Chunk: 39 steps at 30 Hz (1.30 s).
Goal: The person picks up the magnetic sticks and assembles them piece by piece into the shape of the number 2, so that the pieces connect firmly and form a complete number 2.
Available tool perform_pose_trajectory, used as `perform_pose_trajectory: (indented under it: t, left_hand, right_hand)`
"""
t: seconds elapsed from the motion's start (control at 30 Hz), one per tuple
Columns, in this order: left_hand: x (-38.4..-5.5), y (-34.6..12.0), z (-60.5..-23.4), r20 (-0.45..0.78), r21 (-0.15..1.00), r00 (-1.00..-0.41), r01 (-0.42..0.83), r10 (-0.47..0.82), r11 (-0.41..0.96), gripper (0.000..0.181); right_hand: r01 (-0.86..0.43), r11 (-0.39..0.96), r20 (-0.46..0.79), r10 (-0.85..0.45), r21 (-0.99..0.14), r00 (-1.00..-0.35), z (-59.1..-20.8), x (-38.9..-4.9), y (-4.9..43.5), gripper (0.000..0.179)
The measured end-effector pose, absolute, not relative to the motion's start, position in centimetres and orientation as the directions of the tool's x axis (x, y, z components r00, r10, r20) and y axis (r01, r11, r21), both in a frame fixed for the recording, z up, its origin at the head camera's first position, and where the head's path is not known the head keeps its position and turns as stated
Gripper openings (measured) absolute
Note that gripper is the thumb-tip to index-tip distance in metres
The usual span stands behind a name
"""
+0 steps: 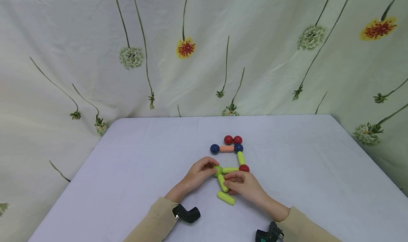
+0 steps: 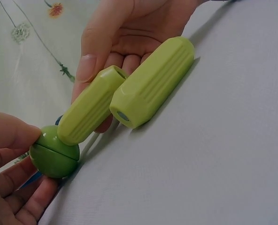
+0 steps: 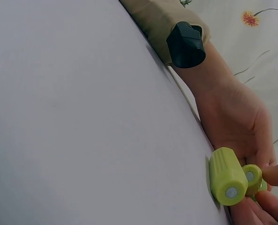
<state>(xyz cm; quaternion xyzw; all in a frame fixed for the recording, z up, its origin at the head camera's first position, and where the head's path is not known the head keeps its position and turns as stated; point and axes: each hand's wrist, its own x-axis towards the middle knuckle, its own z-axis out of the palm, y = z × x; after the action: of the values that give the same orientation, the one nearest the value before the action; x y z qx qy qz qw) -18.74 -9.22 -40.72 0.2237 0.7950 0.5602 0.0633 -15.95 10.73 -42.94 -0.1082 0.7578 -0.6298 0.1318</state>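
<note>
My left hand (image 1: pixel 200 173) pinches a green ball (image 2: pixel 54 157) between thumb and fingers, close over the white tabletop. One yellow-green rod (image 2: pixel 93 107) has its far end against that ball. My right hand (image 1: pixel 247 189) grips this rod near its other end, thumb on one side and fingers on the other. A second yellow-green rod (image 1: pixel 230 170) runs from the ball to a red ball (image 1: pixel 244 168) just beyond my right fingers. Nearest me lies a loose yellow-green rod (image 1: pixel 226 198), with a round metal disc in its end face in the right wrist view.
From the red ball another yellow-green rod (image 1: pixel 240 158) leads back to a dark blue ball (image 1: pixel 238 148). An orange rod (image 1: pixel 227 149) joins it to a second dark blue ball (image 1: pixel 215 149). Two red balls (image 1: pixel 228 139) sit behind. A flower-printed cloth (image 1: pixel 261 58) hangs past the table.
</note>
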Motion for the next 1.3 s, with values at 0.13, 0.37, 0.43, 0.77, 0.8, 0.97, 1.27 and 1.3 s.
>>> perform_pose_trajectory:
  t: [0.13,0.37,0.43,0.77,0.8,0.97,1.27,1.3]
  left_hand:
    - [-19.6,-9.3,-42.3,0.151,0.921,-0.896,0.281,0.417,0.269,0.017]
    - [-20.6,-9.6,-44.3,0.174,0.903,-0.891,0.314,0.42,0.292,0.022]
    - [-20.7,-9.7,-44.4,0.181,0.899,-0.886,0.325,0.427,0.293,0.023]
    - [-19.7,-9.3,-42.5,0.171,0.89,-0.88,0.332,0.444,0.314,0.023]
    - [-19.5,-9.3,-42.1,0.168,0.89,-0.879,0.33,0.445,0.315,0.023]
    - [-18.7,-9.2,-40.6,0.153,0.891,-0.881,0.319,0.447,0.323,0.023]
    - [-18.6,-9.2,-40.5,0.159,0.892,-0.881,0.321,0.445,0.318,0.022]
    - [-18.6,-9.2,-40.5,0.159,0.893,-0.881,0.321,0.445,0.316,0.022]
  right_hand:
    - [0.006,0.176,-0.066,-0.34,-0.984,-0.938,-42.9,-16.0,10.8,0.034]
    - [-0.013,0.171,-0.049,-0.353,-0.985,-0.934,-42.9,-15.9,10.9,0.034]
    - [-0.014,0.174,-0.049,-0.355,-0.985,-0.934,-42.9,-15.9,10.9,0.035]
    - [-0.012,0.169,-0.051,-0.359,-0.985,-0.932,-43.3,-15.8,10.9,0.036]
    - [-0.015,0.17,-0.048,-0.361,-0.985,-0.931,-43.3,-15.8,10.8,0.036]
    - [-0.043,0.202,-0.032,-0.353,-0.978,-0.935,-43.4,-15.9,10.7,0.036]
    - [-0.065,0.212,-0.013,-0.348,-0.975,-0.938,-43.3,-15.7,10.4,0.036]
    - [-0.068,0.213,-0.01,-0.347,-0.975,-0.938,-43.3,-15.7,10.4,0.036]
